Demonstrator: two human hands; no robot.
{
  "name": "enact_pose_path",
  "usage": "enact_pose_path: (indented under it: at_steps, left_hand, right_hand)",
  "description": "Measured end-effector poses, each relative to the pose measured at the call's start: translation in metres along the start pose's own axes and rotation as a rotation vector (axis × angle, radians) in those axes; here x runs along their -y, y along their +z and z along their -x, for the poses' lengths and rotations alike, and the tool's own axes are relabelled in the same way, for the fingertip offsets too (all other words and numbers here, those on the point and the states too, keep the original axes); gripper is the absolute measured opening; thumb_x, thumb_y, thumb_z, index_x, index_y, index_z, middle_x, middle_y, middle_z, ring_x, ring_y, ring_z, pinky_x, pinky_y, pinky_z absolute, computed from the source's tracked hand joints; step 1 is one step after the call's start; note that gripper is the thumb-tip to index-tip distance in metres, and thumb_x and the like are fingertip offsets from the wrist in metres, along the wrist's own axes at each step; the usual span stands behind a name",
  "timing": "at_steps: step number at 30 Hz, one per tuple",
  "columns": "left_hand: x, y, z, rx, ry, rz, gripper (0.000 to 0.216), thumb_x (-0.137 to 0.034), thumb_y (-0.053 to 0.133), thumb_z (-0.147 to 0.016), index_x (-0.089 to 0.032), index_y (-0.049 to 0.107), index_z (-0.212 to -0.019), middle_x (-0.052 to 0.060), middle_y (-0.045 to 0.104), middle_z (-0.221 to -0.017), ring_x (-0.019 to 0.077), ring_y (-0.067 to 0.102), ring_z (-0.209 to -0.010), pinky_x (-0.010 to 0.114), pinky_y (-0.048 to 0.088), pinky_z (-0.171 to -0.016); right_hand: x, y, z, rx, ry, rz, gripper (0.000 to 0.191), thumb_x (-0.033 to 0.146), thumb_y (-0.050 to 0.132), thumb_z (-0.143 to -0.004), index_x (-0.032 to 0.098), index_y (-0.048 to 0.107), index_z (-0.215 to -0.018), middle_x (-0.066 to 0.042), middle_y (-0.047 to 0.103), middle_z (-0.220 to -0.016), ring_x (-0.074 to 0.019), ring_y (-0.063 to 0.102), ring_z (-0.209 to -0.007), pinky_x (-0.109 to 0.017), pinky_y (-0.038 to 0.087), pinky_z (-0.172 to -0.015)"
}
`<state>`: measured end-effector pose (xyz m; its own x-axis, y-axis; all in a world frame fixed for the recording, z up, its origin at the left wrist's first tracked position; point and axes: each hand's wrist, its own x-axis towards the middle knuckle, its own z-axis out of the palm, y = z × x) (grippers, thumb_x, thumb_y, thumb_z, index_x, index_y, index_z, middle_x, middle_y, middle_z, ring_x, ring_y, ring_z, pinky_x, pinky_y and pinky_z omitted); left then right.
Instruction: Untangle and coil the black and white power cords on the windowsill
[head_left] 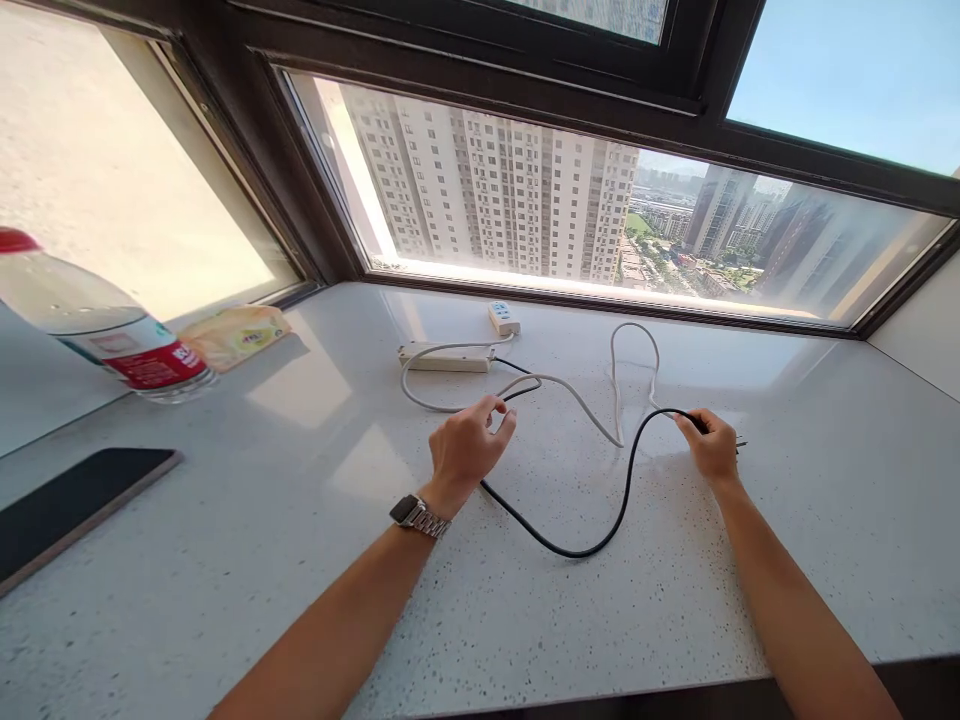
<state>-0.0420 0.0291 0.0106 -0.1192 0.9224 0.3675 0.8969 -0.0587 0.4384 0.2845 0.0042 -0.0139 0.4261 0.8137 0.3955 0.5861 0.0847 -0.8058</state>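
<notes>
- Left hand (pixel 469 445) knuckles-up on the stone sill (pixel 300 580), fingers curled shut around the black cable (pixel 577 552); thumb and forefinger pinched near where the cable crosses the white cord (pixel 581 405).
- Metal wristwatch (pixel 417 516) on the left wrist.
- Right hand (pixel 711 447) closed on the far end of the same cable, fingers wrapped over the plug; small metal prongs (pixel 741 443) poking out past the knuckles.
- Black cable lying flat on the sill between both hands, sagging in a wide U toward the near edge; beyond the left hand, running up toward the power strip (pixel 446 357).
- White cord looping from the power strip, passing just beside the left fingertips, then rising in a narrow arch between the hands.
- Small white socket block (pixel 504 317) behind the strip, close to the window frame (pixel 600 290).
- Far left: plastic bottle (pixel 105 330) with red cap and red label, lying tilted; tissue pack (pixel 232 335) just beside it.
- Dark phone (pixel 75 505) face-up at the left edge, well apart from the hands.
- Tower blocks visible through the glass.
</notes>
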Motion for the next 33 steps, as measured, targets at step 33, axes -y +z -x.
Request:
enact_pose_path:
  at_steps: [33]
  left_hand:
    - [-0.098, 0.041, 0.005, 0.13, 1.017, -0.194, 0.075, -0.026, 0.07, -0.075, -0.026, 0.036, -0.141, 0.011, 0.04, -0.144, 0.031, 0.037, -0.127, 0.046, 0.033, -0.1]
  right_hand:
    - [-0.007, 0.006, 0.009, -0.21, -0.155, -0.241, 0.025, 0.036, 0.052, -0.071, 0.021, 0.046, -0.053, 0.003, 0.046, -0.044, -0.0121, 0.039, -0.045, -0.026, 0.034, -0.047]
